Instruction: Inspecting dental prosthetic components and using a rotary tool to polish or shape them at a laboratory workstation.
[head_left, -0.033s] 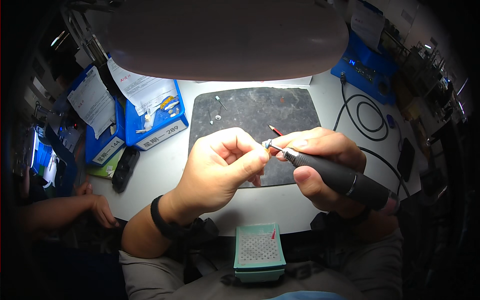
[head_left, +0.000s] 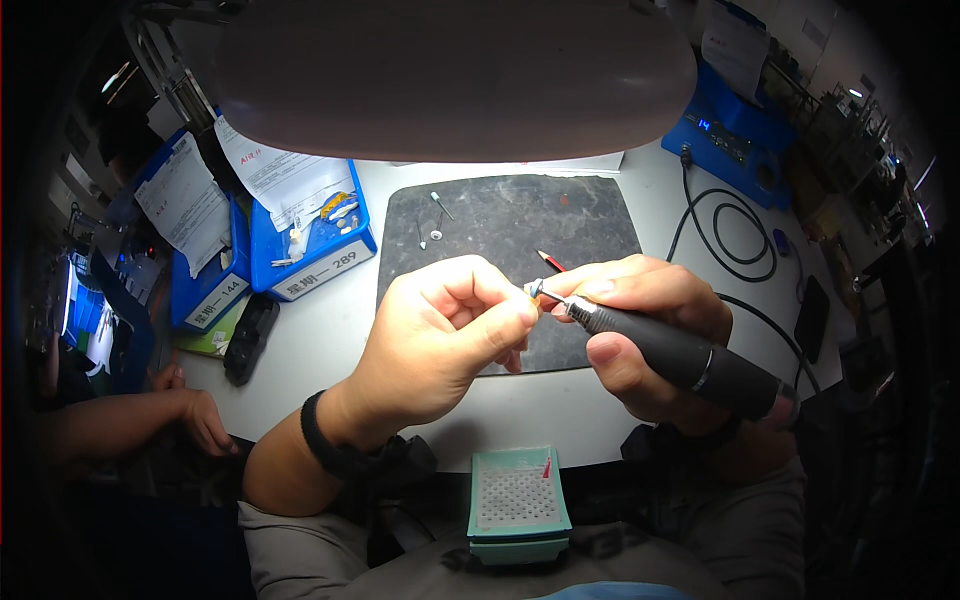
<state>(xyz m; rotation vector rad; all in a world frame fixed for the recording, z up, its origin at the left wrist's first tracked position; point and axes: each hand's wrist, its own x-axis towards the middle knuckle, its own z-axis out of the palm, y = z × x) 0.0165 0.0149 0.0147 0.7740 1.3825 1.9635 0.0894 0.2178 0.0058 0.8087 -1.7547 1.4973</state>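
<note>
Right hand (head_left: 640, 320) wraps a black handpiece (head_left: 690, 358) above the dark mat (head_left: 500, 225), near its front edge. Left hand (head_left: 445, 335) fingertips pressed together, pinching at the handpiece's metal tip (head_left: 540, 292). Green bur holder (head_left: 518, 495) below the mat.

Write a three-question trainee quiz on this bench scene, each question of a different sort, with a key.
1. True or false: the right hand holds a black rotary handpiece.
2. What lies under both hands? A) dark work mat B) blue tray C) coiled cable
3. Fill in: the left hand pinches at the handpiece's ____ tip.

Key
1. True.
2. A.
3. Metal: the left fingers meet it at the silver collet end.
</note>
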